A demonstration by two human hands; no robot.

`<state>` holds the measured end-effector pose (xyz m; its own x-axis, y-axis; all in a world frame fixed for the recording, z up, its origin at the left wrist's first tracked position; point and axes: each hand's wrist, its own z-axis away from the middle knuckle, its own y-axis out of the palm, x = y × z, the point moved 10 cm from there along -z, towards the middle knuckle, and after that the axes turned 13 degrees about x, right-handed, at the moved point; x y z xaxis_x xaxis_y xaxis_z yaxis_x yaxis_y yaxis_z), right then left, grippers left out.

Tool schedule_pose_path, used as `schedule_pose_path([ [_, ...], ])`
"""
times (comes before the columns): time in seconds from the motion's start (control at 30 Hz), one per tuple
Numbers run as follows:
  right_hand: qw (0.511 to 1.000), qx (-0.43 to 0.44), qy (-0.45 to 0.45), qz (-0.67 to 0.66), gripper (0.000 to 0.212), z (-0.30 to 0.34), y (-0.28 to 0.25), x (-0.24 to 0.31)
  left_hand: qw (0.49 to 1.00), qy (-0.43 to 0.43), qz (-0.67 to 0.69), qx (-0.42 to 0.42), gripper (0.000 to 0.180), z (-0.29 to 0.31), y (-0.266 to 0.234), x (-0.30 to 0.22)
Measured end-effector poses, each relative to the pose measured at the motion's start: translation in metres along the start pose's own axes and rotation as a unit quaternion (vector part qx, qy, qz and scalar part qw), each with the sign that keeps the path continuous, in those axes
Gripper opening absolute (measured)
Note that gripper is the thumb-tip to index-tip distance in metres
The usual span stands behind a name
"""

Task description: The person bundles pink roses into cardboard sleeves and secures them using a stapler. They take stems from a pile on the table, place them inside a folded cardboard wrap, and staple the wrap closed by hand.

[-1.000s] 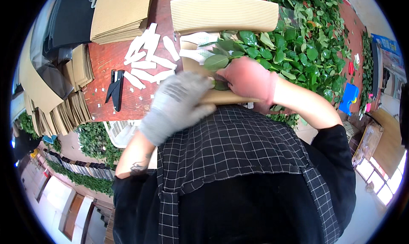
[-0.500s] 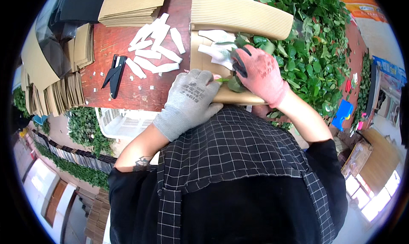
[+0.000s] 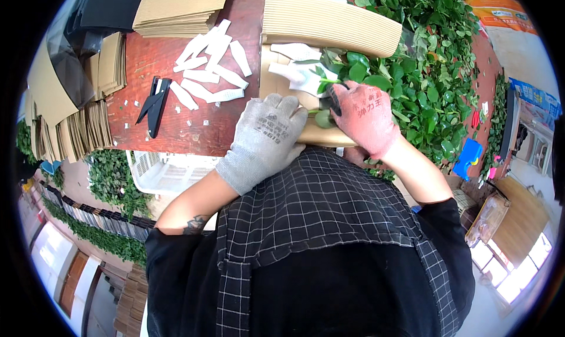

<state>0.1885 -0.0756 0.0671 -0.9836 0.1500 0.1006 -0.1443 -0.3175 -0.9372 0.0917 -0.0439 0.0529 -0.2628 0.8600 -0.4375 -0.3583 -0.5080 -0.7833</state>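
Observation:
My left hand (image 3: pixel 268 122), in a grey glove, is closed at the near left edge of a sheet of brown cardboard (image 3: pixel 268 72). A green leafy stem (image 3: pixel 313 111) comes out from its fingers; the stem's other end is hidden under the glove. My right hand (image 3: pixel 365 113), in a pink glove with dark fingertips, is closed beside it, with green leaves (image 3: pixel 323 81) at its fingertips. A round leaf (image 3: pixel 324 119) lies between the hands. Two white sleeved pieces (image 3: pixel 300 77) rest on the cardboard just beyond; what is inside them I cannot tell.
Loose white sleeves (image 3: pixel 203 75) and a black stapler (image 3: pixel 154 107) lie on the red table (image 3: pixel 194 131). Corrugated cardboard (image 3: pixel 329 25) stands at the back, stacked sheets (image 3: pixel 179 10) at the far left. Leafy greenery (image 3: pixel 432 84) covers the right side. A white basket (image 3: pixel 170 172) sits below the table edge.
My right hand has moved slightly right and nearer, away from the white sleeved pieces. More leaves show beyond it. My left hand stays almost in place.

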Motion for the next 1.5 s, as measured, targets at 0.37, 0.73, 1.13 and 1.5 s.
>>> schedule_pose_path([
  [0.37,0.996,0.081,-0.001,-0.037,0.028,-0.024,0.009,0.006,0.999,-0.029,-0.009,0.022,0.053,-0.001,0.001,0.003],
  [0.73,0.987,0.124,-0.096,-0.022,0.037,-0.026,0.040,0.018,0.981,0.026,0.156,-0.113,0.035,0.005,-0.023,0.053],
  [1.13,0.988,0.117,-0.076,-0.073,0.036,-0.022,0.039,0.009,0.987,0.002,0.144,-0.068,0.017,-0.016,-0.001,0.087],
  [1.5,0.988,0.103,-0.099,-0.067,0.035,-0.021,0.040,0.010,0.988,-0.091,0.086,-0.087,0.041,0.014,-0.039,0.082],
])
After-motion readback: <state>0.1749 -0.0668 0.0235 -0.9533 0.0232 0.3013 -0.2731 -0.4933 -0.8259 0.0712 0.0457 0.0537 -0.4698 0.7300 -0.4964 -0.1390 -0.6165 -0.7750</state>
